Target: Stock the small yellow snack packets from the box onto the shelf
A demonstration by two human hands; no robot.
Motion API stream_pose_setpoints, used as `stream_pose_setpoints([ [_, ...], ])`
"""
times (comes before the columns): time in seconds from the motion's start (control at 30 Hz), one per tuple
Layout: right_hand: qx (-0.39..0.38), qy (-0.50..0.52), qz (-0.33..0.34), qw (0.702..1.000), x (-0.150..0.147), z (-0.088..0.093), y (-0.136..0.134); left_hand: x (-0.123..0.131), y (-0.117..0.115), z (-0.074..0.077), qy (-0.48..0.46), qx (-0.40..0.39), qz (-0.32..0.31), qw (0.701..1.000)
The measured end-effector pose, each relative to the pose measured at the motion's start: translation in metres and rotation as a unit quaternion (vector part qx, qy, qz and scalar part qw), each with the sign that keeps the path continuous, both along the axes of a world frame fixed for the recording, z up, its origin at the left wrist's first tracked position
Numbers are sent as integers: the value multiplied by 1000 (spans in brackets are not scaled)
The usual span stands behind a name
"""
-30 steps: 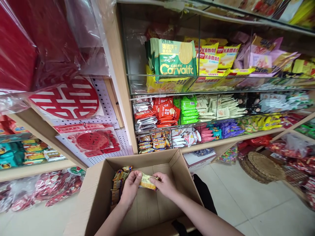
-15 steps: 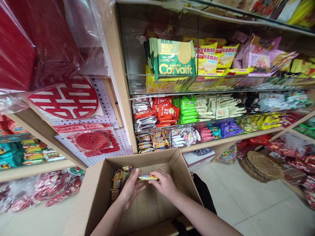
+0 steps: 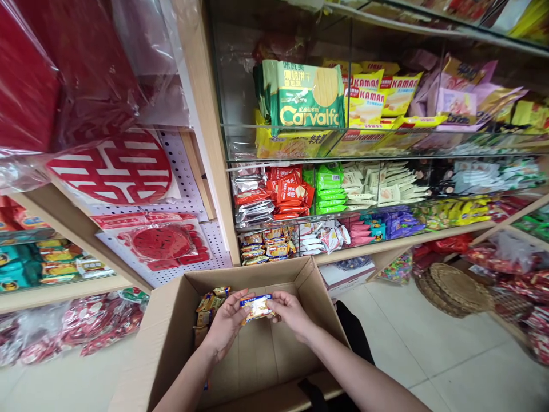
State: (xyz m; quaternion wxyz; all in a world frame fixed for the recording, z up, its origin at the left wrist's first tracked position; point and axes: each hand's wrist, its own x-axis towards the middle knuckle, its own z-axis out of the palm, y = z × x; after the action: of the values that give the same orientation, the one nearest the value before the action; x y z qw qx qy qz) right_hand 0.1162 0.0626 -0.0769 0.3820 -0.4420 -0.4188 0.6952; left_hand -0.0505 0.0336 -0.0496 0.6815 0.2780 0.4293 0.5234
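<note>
Both my hands hold one small yellow snack packet over an open cardboard box. My left hand pinches the packet's left end, and my right hand grips its right end. The packet's printed face is turned toward me. Several more yellow-and-brown packets lie stacked against the box's left inner wall. The rest of the box floor shows bare cardboard.
Glass-fronted wooden shelves hold many snack packs, with matching small yellow packets on the lowest shelf just beyond the box. Red paper decorations hang on a pegboard at left. Woven baskets sit on the tiled floor at right.
The packet has turned in my hands: first angled, then edge-on, now its face toward me. My hands have risen slightly within the box.
</note>
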Motion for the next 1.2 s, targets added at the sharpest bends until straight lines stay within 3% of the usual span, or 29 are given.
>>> stream_pose_setpoints([
  [0.2, -24, 31, 6, 999, 1, 3, -4, -2, 0, -1, 5, -9, -2, 1000],
  [0.43, 5, -21, -3, 1000, -1, 5, -1, -4, -5, -4, 74, -48, -47, 995],
  [0.57, -44, 45, 25, 998, -8, 6, -9, 4, -5, -5, 132, -41, -50, 989],
  [0.63, -72, 59, 59, 994, -11, 9, -12, 7, -3, 0, 167, -30, -47, 984],
  [0.7, -72, 49, 50, 995, -10, 14, -10, 5, 0, 9, 213, -15, -46, 976],
  [0.83, 20, -38, 6, 999, 10, 27, 16, -26, 3, 41, 309, 52, 16, 950],
  [0.87, 65, -76, 10, 995, 18, 31, 27, -39, 3, 49, 348, 77, 45, 933],
  [0.9, 116, -116, 15, 986, 26, 35, 38, -53, 3, 55, 445, 131, 81, 882],
  [0.97, 216, -206, 16, 954, 37, 46, 60, -81, 3, 60, 637, 204, 119, 734],
  [1.0, 257, -255, 18, 932, 40, 53, 70, -93, 4, 58, 710, 206, 125, 662],
  [1.03, 292, -304, 23, 907, 40, 61, 79, -103, 5, 54, 760, 188, 129, 609],
  [1.1, 350, -398, 46, 846, 32, 77, 93, -115, 9, 42, 811, 143, 96, 559],
  [1.2, 417, -523, 102, 737, 6, 96, 109, -118, 12, 25, 827, 96, 41, 552],
])
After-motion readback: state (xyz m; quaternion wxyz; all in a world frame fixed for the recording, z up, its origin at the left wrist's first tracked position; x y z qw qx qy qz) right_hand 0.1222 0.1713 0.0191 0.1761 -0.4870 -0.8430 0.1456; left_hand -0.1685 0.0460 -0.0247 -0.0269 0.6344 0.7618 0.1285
